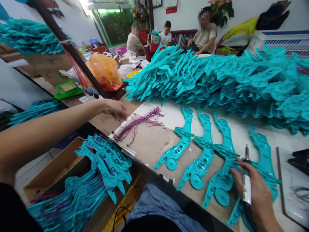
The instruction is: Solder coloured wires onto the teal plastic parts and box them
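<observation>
Wires (142, 124) in purple, red and blue lie bundled on the table (156, 140), with the left hand (117, 109) just beside them, its fingers loosely bent and apart. The right hand (256, 190) grips a pen-shaped tool (246, 185) (its metal tip pointing up and away), over the near right side of the table. Left of that hand, teal plastic parts (204, 158) stand in a slanting row, the rightmost partly hidden behind it. Behind them rises a teal heap (212, 80); below the table edge, a cardboard box (54, 166) sits beside more wired teal pieces (106, 161).
</observation>
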A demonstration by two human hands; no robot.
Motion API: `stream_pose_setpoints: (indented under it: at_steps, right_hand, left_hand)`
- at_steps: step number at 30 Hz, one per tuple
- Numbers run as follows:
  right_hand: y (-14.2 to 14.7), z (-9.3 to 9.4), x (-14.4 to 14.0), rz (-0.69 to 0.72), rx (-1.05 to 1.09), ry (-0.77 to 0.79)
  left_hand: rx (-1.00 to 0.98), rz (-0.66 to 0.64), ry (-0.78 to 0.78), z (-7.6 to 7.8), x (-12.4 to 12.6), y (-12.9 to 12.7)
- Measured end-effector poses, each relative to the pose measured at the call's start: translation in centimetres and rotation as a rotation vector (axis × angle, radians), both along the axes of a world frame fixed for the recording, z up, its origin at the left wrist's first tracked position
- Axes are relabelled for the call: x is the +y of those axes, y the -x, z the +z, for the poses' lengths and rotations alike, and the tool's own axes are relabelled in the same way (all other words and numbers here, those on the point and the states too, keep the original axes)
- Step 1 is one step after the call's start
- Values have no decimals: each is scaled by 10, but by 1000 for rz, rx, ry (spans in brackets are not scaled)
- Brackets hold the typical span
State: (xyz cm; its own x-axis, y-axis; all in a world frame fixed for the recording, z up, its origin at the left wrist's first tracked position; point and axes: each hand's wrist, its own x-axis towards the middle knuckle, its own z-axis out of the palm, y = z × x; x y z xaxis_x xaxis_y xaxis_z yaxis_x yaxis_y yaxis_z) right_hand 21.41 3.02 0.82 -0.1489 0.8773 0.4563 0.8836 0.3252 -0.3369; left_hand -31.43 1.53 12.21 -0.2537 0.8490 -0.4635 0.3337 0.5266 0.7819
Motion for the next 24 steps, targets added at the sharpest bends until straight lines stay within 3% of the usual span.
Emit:
stream_pose_setpoints:
  at_steps: [3,7,9,11,14,16,19,22,24]
  right_hand:
    - [-1,-1,-2,-9,-2,0]
    - [-1,-2,-2,20,-7,-28]
    - [-2,-4,-2,50,-14,-45]
    - [-3,-6,-2,63,-23,-62]
    - [-5,-9,-2,62,-9,-104]
    - [-5,-10,-3,79,4,-126]
    - [-4,-11,-3,116,15,-146]
    - [-3,-11,-3,122,12,-151]
    - [-4,-10,-4,119,6,-154]
  left_hand:
    - [-23,-54,71,-12,-15,-9]
    - [-213,-350,391,-39,-37,-27]
    - [-304,-413,462,-56,-47,-39]
    - [-363,-367,451,-71,-55,-50]
    - [-404,-176,341,-80,-59,-59]
    - [-361,-86,280,-76,-55,-59]
    - [-270,-144,284,-57,-38,-52]
    - [-189,-251,190,-19,-11,-47]
    - [-8,-296,58,16,10,-45]
